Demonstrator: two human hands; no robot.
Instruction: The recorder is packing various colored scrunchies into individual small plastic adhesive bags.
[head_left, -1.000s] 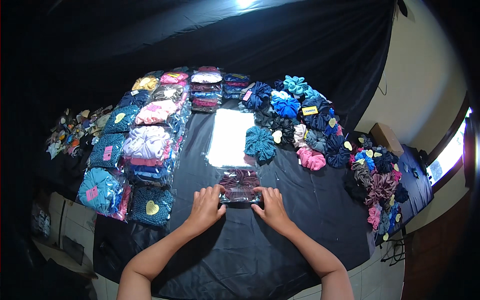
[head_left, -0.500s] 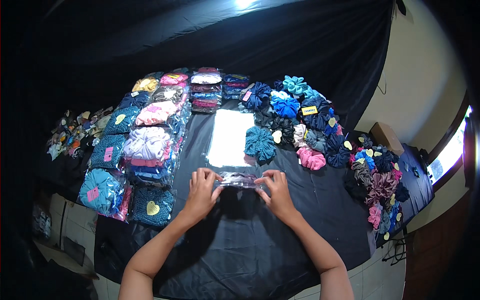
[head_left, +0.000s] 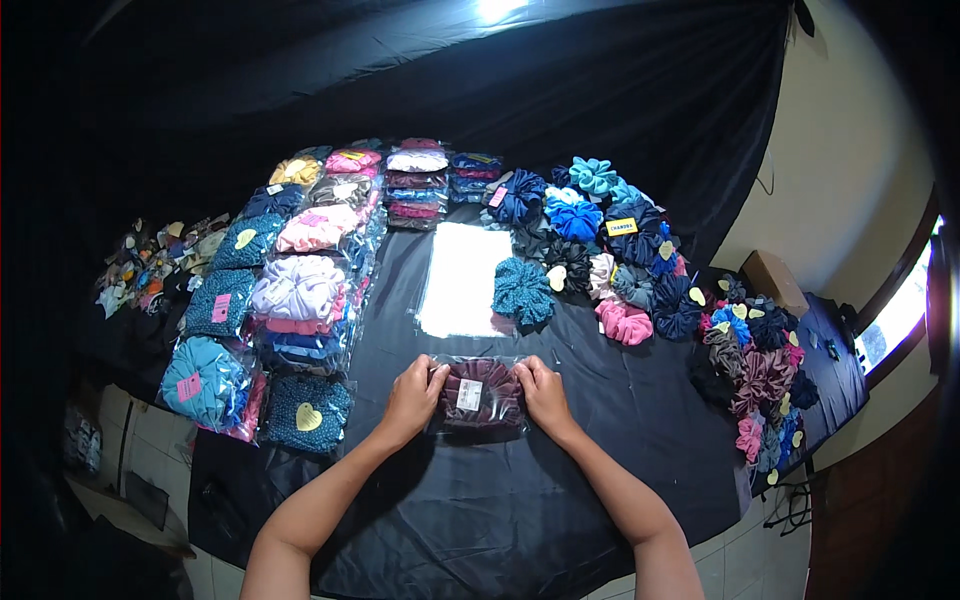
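Note:
A maroon scrunchie [head_left: 495, 392] with a white label lies flat inside a clear plastic bag, held in front of me over the black cloth. My left hand [head_left: 413, 400] pinches the bag's upper left corner between thumb and fingers. On the opposite side, my right hand [head_left: 545, 397] grips the upper right corner the same way. Just beyond the hands is a stack of clear bags [head_left: 465, 285], bright white under the light. A teal dotted scrunchie [head_left: 522, 291] rests against the stack's right edge.
Stacks of bagged scrunchies [head_left: 300, 290] stand along the left, with more bagged stacks [head_left: 415, 185] at the back. Loose scrunchies [head_left: 635, 250] are heaped at the right, and another pile [head_left: 760, 370] sits farther right near a cardboard box [head_left: 774, 283]. Fabric scraps [head_left: 160, 260] lie far left.
The bagged scrunchie has tilted from nearly edge-on to facing me, showing its maroon front and label. My fingers have closed more tightly on its upper corners.

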